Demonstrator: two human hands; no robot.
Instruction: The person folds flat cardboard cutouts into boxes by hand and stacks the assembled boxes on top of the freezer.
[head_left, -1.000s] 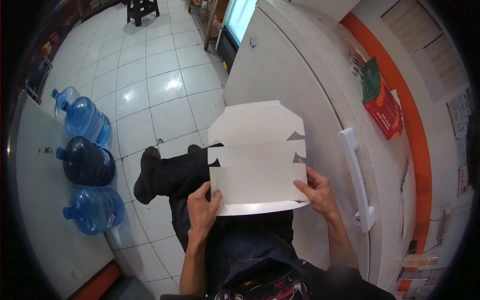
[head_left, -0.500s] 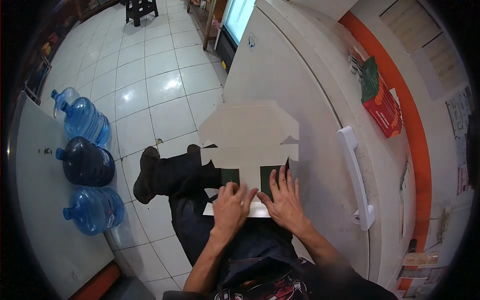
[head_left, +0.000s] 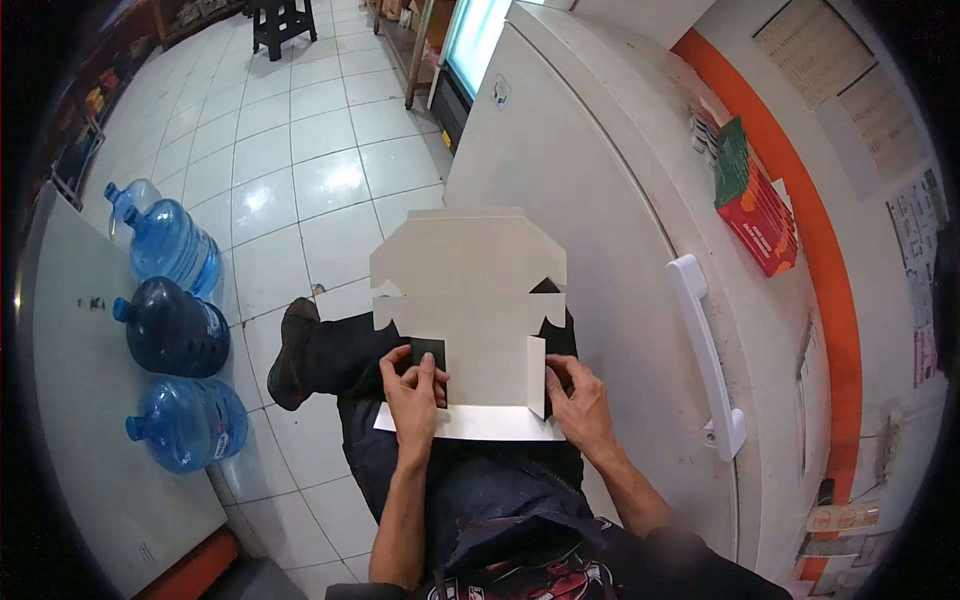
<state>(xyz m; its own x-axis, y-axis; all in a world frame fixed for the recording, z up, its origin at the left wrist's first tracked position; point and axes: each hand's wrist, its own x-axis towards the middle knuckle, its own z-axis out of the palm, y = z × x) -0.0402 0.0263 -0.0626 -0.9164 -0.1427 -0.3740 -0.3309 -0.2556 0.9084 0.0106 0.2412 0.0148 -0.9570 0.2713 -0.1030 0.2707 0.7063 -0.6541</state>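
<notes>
A partly folded cardboard box (head_left: pixel 485 370) lies across my lap, its pale inside facing up. Its wide panel with cut corners (head_left: pixel 468 250) extends away from me over my knees. My left hand (head_left: pixel 412 395) grips the left side flap (head_left: pixel 429 350), which is folded inward and shows its dark green outside; my thumb lies on top of it. On the other side, the right flap (head_left: pixel 536 375) stands nearly upright. My right hand (head_left: pixel 578 400) has curled fingers against its outer face; some fingertips are hidden. A front strip (head_left: pixel 480 423) of the box lies toward my body.
Several large water jugs (head_left: pixel 190 420) stand on the tiled floor to my left, beside a pale panel (head_left: pixel 90 380). Close on my right is a white fridge (head_left: pixel 590 190) with a protruding handle (head_left: pixel 705 350). A red and green carton (head_left: pixel 755 210) rests on top of it. A dark stool (head_left: pixel 282 25) stands farther off.
The box has shifted left. My hands have moved apart, the left one onto the left flap. The right flap, earlier folded flat inward under my hand, now stands up.
</notes>
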